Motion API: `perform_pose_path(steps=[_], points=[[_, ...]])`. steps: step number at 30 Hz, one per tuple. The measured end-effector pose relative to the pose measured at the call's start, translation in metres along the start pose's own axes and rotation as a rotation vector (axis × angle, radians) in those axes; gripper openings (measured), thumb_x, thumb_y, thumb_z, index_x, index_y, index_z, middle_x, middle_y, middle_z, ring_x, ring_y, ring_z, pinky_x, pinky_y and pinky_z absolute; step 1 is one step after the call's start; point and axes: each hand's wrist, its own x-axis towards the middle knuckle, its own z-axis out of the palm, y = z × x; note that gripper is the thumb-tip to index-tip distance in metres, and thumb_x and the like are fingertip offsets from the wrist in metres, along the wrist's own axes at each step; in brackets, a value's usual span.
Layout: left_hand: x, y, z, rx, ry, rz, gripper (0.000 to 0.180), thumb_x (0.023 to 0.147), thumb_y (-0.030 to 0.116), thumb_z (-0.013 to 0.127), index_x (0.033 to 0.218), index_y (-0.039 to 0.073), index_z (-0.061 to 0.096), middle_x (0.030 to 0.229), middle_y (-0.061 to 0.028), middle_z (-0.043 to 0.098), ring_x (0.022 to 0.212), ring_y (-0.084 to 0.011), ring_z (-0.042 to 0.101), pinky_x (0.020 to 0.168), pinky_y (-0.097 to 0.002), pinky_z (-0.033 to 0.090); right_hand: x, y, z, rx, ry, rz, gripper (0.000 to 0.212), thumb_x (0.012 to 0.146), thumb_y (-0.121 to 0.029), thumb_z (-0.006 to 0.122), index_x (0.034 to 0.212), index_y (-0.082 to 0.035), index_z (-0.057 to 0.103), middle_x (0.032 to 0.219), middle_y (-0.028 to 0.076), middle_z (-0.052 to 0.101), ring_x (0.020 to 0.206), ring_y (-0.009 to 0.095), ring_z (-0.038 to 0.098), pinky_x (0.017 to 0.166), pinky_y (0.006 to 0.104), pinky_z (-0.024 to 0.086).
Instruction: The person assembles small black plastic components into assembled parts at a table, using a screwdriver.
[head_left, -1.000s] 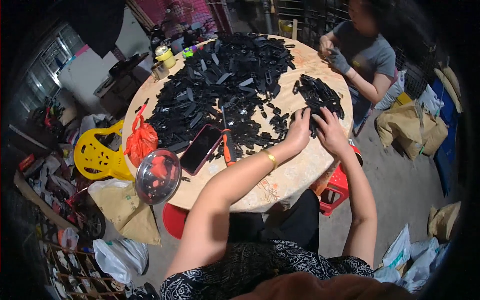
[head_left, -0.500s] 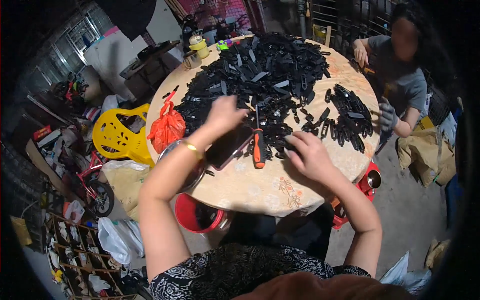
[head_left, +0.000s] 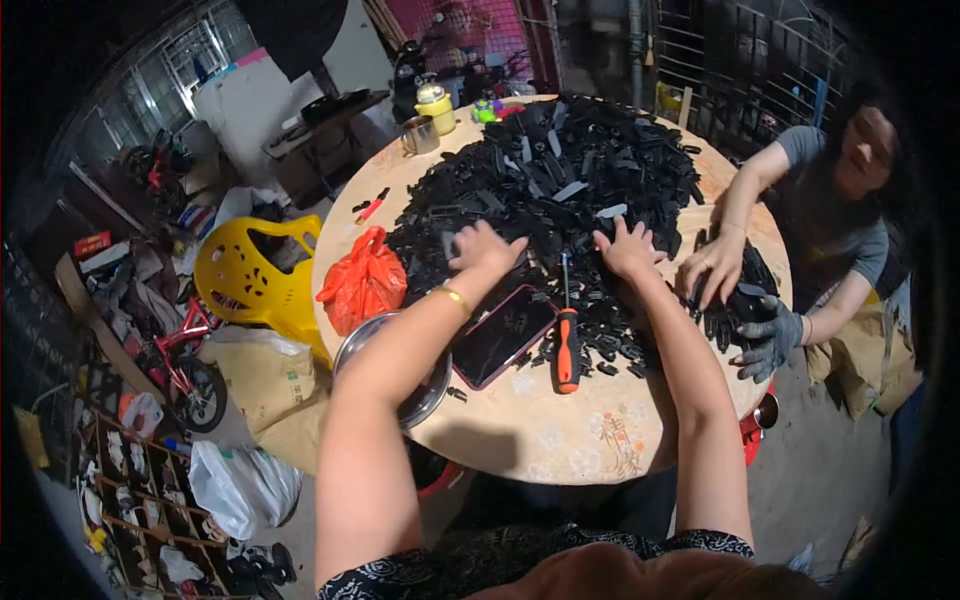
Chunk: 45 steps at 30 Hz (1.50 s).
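A large heap of small black plastic parts [head_left: 560, 150] covers much of a round table [head_left: 500, 425]. My left hand [head_left: 482, 250] lies on the heap's near left side, palm down with its fingers apart. On the near right side of the heap rests my right hand [head_left: 630, 250], its fingers spread forward over the parts. Neither hand appears to hold anything. Between my arms is a screwdriver [head_left: 567, 350] with an orange and black handle, its shaft toward the heap. A dark phone [head_left: 505, 337] lies left of it. Under my left forearm a metal bowl [head_left: 440, 385] is partly hidden.
At right, a co-worker's bare hand [head_left: 712, 268] and gloved hand [head_left: 770, 338] are at a smaller pile of black parts [head_left: 728, 325]. A red plastic bag [head_left: 363, 283], metal cup [head_left: 419, 136] and yellow container [head_left: 436, 108] stand along the left edge. A yellow chair [head_left: 255, 275] adjoins the table.
Both my hands have gone down onto the heap, the right one reaching farther forward. The co-worker has leaned in and put both hands at the smaller pile. My view has shifted.
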Motion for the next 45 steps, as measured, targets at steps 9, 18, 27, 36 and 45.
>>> perform_pose_path(steps=[9, 18, 27, 36, 45], points=[[-0.005, 0.095, 0.017, -0.198, -0.082, 0.177, 0.083, 0.071, 0.063, 0.053, 0.130, 0.007, 0.037, 0.133, -0.0144, 0.035, 0.127, -0.0364, 0.024, 0.094, -0.0620, 0.027, 0.045, 0.008, 0.036, 0.212, 0.192, -0.191, 0.056, 0.085, -0.047, 0.043, 0.130, -0.014, 0.038, 0.127, 0.021, 0.043, 0.123, 0.036, 0.034, 0.102, 0.0555, 0.018], [0.064, 0.065, -0.035, 0.073, -0.032, 0.259, 0.067, 0.085, 0.057, 0.030, 0.116, 0.002, 0.054, 0.125, -0.0222, 0.045, 0.117, -0.0377, 0.040, 0.094, -0.0500, 0.035, 0.049, 0.034, -0.007, 0.355, 0.435, -0.031, 0.056, 0.077, -0.042, 0.057, 0.119, -0.007, 0.050, 0.117, 0.026, 0.046, 0.110, 0.040, 0.043, 0.094, 0.0427, 0.036], [0.160, -0.025, -0.009, 0.049, 0.094, -0.268, 0.084, 0.074, 0.071, 0.039, 0.133, 0.011, 0.038, 0.135, -0.0213, 0.035, 0.127, -0.0401, 0.027, 0.105, -0.0535, 0.012, 0.077, 0.032, 0.016, 0.156, 0.406, 0.082, 0.074, 0.075, -0.063, 0.047, 0.130, -0.015, 0.040, 0.122, 0.029, 0.039, 0.117, 0.042, 0.033, 0.103, 0.0488, 0.017], [0.168, 0.000, 0.003, -0.108, -0.027, -0.119, 0.093, 0.068, 0.074, 0.044, 0.137, 0.014, 0.028, 0.135, -0.0176, 0.037, 0.125, -0.0345, 0.034, 0.102, -0.0544, 0.022, 0.076, -0.004, 0.026, 0.261, 0.517, -0.024, 0.078, 0.071, -0.057, 0.058, 0.126, -0.006, 0.040, 0.111, 0.027, 0.045, 0.108, 0.040, 0.040, 0.095, 0.0467, 0.029], [0.173, 0.008, 0.007, -0.142, -0.097, 0.076, 0.097, 0.068, 0.071, 0.045, 0.130, -0.003, 0.036, 0.135, -0.0203, 0.035, 0.126, -0.0288, 0.034, 0.103, -0.0335, 0.028, 0.058, -0.018, 0.029, 0.491, 0.518, -0.280, 0.062, 0.075, -0.042, 0.059, 0.125, -0.010, 0.042, 0.124, 0.031, 0.032, 0.108, 0.047, 0.040, 0.092, 0.0487, 0.036]])
